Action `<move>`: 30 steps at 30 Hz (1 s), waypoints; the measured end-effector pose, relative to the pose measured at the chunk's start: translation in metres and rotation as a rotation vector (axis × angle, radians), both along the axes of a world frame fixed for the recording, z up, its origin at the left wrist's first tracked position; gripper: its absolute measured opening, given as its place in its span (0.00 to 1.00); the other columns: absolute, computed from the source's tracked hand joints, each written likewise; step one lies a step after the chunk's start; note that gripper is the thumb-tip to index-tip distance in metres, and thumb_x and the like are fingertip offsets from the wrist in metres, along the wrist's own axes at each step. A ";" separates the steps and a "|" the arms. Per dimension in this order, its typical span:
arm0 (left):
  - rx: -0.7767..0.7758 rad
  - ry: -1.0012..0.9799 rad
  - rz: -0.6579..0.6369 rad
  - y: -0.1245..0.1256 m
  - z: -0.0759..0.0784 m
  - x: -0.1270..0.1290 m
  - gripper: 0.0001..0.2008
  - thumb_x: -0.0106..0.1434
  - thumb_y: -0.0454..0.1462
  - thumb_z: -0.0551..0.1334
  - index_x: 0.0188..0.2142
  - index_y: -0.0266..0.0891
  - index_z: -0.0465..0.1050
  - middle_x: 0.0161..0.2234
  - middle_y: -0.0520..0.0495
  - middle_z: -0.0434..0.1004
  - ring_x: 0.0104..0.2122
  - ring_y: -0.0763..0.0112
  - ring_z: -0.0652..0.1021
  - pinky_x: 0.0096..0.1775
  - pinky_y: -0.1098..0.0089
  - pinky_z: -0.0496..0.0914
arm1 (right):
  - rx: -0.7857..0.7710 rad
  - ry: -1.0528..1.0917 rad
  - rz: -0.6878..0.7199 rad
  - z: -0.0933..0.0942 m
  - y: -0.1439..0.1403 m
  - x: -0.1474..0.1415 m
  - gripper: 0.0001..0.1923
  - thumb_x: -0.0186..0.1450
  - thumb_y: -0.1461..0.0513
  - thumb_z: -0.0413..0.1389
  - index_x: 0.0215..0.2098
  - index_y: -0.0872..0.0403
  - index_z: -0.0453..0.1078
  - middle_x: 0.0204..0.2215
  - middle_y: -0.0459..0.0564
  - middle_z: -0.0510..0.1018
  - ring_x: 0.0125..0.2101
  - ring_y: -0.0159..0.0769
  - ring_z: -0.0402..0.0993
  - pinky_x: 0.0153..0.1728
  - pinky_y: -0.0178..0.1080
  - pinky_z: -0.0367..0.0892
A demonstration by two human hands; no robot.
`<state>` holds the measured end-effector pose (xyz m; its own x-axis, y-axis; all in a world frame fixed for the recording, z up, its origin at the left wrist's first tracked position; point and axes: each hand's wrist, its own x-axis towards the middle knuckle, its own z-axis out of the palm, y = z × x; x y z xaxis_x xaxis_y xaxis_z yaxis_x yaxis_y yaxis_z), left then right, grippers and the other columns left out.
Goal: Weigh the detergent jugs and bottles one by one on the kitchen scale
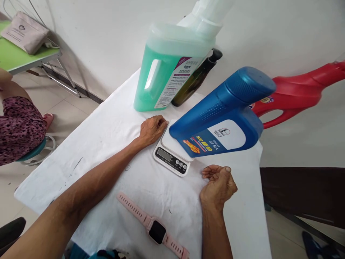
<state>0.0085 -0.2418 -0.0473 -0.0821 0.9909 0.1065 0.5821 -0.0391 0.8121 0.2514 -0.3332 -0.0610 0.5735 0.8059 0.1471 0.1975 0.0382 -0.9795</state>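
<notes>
Lowest in the frame, a pink watch [153, 227] lies flat on the white-covered desk [102, 144], strap stretched out, apart from both your hands.

Your right hand [218, 184], right of centre, rests on the cloth just below the blue jug [223, 115]. Fingers curled loosely inward, holding nothing, not touching jug or scale.

Your left hand [153, 128], mid-frame, lies knuckles up, fingers bent and close together, fingertips at the left edge of the scale [172, 151]. Whether it presses the platform or only sits beside it cannot be told.

The scale sits centre frame, display and buttons facing you; reading too small to make out. The blue jug stands on its platform, cap toward upper right, label facing you.

Behind, upper centre, a green jug [161, 72] part full, with a dark bottle [196, 77] just beside it on the right. A red jug [293, 91] at the right edge, behind the blue one. At far left a person's patterned sleeve [18, 126], and a green table [16, 54] with a pouch [25, 32] in the upper left corner.

Step in hand, by my reading: weighing the blue jug, jug set and released. Next calls for both hands kept off the platform so nothing skews the figure, then a steady look at the display.
</notes>
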 end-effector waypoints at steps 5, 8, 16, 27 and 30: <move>-0.013 0.005 0.003 0.000 0.002 0.000 0.11 0.69 0.42 0.58 0.38 0.42 0.77 0.35 0.49 0.82 0.34 0.67 0.77 0.36 0.68 0.65 | -0.015 -0.041 0.028 0.001 -0.002 0.000 0.25 0.67 0.43 0.55 0.28 0.56 0.71 0.20 0.47 0.73 0.21 0.33 0.68 0.23 0.36 0.59; -0.023 0.003 0.005 0.000 0.002 0.000 0.11 0.68 0.42 0.58 0.38 0.42 0.77 0.35 0.49 0.82 0.35 0.67 0.77 0.36 0.68 0.65 | -0.032 -0.080 0.037 0.002 -0.003 -0.001 0.23 0.68 0.46 0.56 0.28 0.56 0.71 0.21 0.46 0.73 0.22 0.32 0.68 0.24 0.36 0.60; -0.003 0.002 0.001 0.000 0.001 0.001 0.10 0.68 0.42 0.58 0.37 0.42 0.76 0.35 0.50 0.82 0.35 0.67 0.77 0.36 0.67 0.64 | -0.048 -0.091 0.044 0.003 -0.004 -0.001 0.23 0.68 0.46 0.56 0.28 0.56 0.71 0.22 0.45 0.73 0.23 0.31 0.67 0.26 0.36 0.60; -0.017 0.015 0.006 0.000 0.001 0.002 0.10 0.68 0.43 0.58 0.37 0.42 0.77 0.36 0.49 0.82 0.35 0.67 0.77 0.37 0.67 0.64 | -0.073 -0.160 0.089 0.003 -0.004 -0.001 0.21 0.66 0.47 0.59 0.29 0.55 0.71 0.24 0.46 0.74 0.26 0.32 0.68 0.28 0.36 0.60; -0.007 0.016 0.002 -0.001 0.000 0.002 0.11 0.69 0.42 0.58 0.38 0.42 0.77 0.36 0.49 0.82 0.35 0.67 0.77 0.37 0.67 0.65 | -0.083 -0.186 0.100 0.002 -0.004 0.000 0.20 0.67 0.47 0.59 0.29 0.55 0.71 0.25 0.46 0.74 0.26 0.32 0.69 0.29 0.36 0.61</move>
<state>0.0103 -0.2423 -0.0474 -0.0822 0.9915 0.1004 0.5951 -0.0320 0.8030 0.2511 -0.3375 -0.0592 0.4595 0.8709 0.1743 0.3747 -0.0121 -0.9270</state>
